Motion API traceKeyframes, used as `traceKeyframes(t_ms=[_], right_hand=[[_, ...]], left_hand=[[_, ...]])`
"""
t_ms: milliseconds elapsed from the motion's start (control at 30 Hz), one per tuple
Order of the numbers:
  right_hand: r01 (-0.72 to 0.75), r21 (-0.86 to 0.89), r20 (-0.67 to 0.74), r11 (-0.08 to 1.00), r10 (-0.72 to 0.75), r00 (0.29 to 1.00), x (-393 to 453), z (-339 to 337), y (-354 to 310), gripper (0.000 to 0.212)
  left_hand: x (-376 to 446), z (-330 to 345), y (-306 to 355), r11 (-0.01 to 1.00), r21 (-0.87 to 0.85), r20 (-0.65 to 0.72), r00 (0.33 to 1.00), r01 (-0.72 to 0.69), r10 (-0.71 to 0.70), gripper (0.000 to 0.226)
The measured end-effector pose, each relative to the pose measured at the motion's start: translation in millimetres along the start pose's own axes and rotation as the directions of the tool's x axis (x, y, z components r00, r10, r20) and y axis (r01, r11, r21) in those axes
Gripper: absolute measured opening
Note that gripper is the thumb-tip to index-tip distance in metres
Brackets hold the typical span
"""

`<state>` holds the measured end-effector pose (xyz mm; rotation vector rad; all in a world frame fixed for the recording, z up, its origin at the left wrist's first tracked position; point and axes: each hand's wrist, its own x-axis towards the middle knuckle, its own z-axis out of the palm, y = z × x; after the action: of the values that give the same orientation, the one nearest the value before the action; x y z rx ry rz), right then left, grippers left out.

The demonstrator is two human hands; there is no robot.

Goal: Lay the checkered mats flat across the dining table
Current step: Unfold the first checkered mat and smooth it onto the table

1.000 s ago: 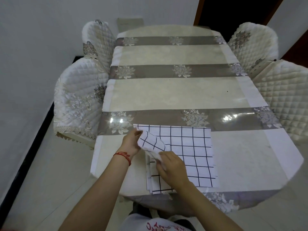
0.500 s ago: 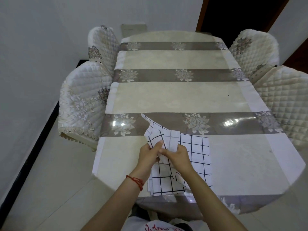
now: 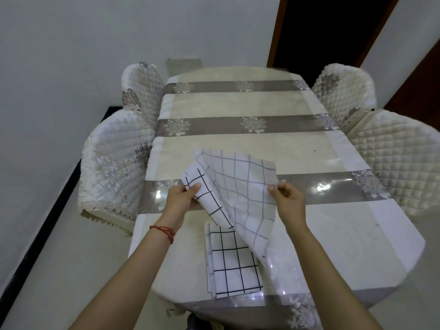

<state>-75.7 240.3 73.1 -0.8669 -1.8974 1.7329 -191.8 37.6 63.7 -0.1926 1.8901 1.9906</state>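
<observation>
One white checkered mat (image 3: 240,198) held aloft, curled, above the stacked mats (image 3: 232,265).

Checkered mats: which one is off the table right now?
The top mat, held up by the left hand and right hand, its paler underside showing. The other mats lie stacked on the table.
</observation>
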Motion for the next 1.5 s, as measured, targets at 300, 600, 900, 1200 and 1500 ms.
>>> traceKeyframes(t_ms=[300,600,900,1200,1500], right_hand=[[0.146,-0.236,-0.285,0.961,-0.212,0.935,46.4,-52.6,-37.8,0.008],[0.301,0.052,-0.432,0.952,-0.250,0.866,66.3,-92.2,-75.0,0.020],[0.381,0.189,-0.565,0.905,-0.217,0.796,22.7,-120.9,-28.2,0.025],[0.007,0.062,-0.414,0.998,0.019,0.910,-38.6,-122.5,78.2,0.033],[-0.333,0.246,-0.442,0.910,0.412,0.797,-41.7,-121.0,106.1,0.027]], left_hand=[[37.1,-30.2,60.7,0.981,0.033,-0.050,0.980,-0.193,0.194,0.022],[64.3,-1.7,132.3,0.885,0.134,-0.047,0.889,-0.446,0.455,0.013],[53.5,9.2,113.7,0.814,0.066,0.064,0.816,-0.577,0.574,0.026],[55.5,-30.9,-14.7,0.837,0.409,0.210,0.930,-0.364,0.302,0.071],[70.9,-30.0,-47.2,0.958,0.217,0.046,0.978,0.190,-0.204,0.027]])
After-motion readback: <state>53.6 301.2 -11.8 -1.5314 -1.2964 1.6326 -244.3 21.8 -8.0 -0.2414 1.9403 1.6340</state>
